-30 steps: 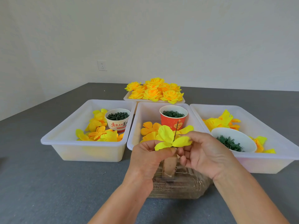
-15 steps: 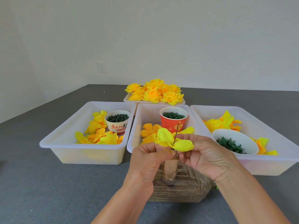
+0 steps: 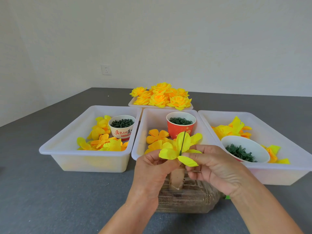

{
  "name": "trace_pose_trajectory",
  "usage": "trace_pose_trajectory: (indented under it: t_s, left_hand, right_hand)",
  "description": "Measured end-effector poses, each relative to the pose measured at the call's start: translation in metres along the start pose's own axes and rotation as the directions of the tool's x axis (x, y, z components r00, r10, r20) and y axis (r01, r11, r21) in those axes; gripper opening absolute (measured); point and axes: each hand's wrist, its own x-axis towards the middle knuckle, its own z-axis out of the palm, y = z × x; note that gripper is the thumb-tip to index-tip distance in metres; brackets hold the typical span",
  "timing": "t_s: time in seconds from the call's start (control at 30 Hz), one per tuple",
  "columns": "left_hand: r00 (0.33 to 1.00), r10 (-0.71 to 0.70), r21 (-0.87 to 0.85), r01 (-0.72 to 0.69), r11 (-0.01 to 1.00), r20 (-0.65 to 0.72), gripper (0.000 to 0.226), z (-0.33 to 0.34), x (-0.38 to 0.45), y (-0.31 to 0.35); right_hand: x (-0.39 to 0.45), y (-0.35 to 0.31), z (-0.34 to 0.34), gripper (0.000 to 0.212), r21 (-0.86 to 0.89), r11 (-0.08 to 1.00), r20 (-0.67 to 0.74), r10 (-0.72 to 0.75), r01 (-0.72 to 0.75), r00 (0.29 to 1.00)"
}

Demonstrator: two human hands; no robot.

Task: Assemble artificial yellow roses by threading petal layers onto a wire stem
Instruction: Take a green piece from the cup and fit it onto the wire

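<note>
Threading is the step in hand, I judge: my left hand (image 3: 152, 163) and right hand (image 3: 211, 166) both pinch the yellow petal layer (image 3: 179, 150), already pierced by the wire stem (image 3: 183, 143), above the clear container (image 3: 187, 198). Next it needs sliding down straight. The middle bin (image 3: 137, 153) rim is just behind; the tabletop (image 3: 50, 191) left gives room.

Two bare forearms reach in above the desk (image 3: 50, 191), without sleeves, watch or bracelet. The left hand (image 3: 150, 173) and right hand (image 3: 214, 168) wear no gloves or rings; the fingernails look short and unpainted.
</note>
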Motion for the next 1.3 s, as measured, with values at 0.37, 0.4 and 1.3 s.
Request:
trace_pose_trajectory:
  t_s: [0.37, 0.4, 1.3]
  left_hand:
    - [1.000, 0.006, 0.098, -0.004, 0.995, -0.024, 0.009, 0.001, 0.002, -0.002]
    - [1.000, 0.004, 0.106, -0.001, 0.994, -0.027, 0.008, 0.001, 0.002, -0.002]
    - [0.961, 0.258, 0.190, -0.273, 0.943, 0.100, 0.019, 0.030, 0.006, 0.083]
  right_hand:
    - [0.001, -0.009, 0.004, 0.022, 0.038, 0.998, 0.007, 0.039, -0.040, 0.999]
    - [0.001, -0.009, 0.004, 0.019, 0.067, 0.997, 0.014, 0.048, -0.049, 0.999]
    - [-0.018, -0.056, 0.032, 0.004, -0.191, 0.780, -0.279, -0.625, 0.596, 0.729]
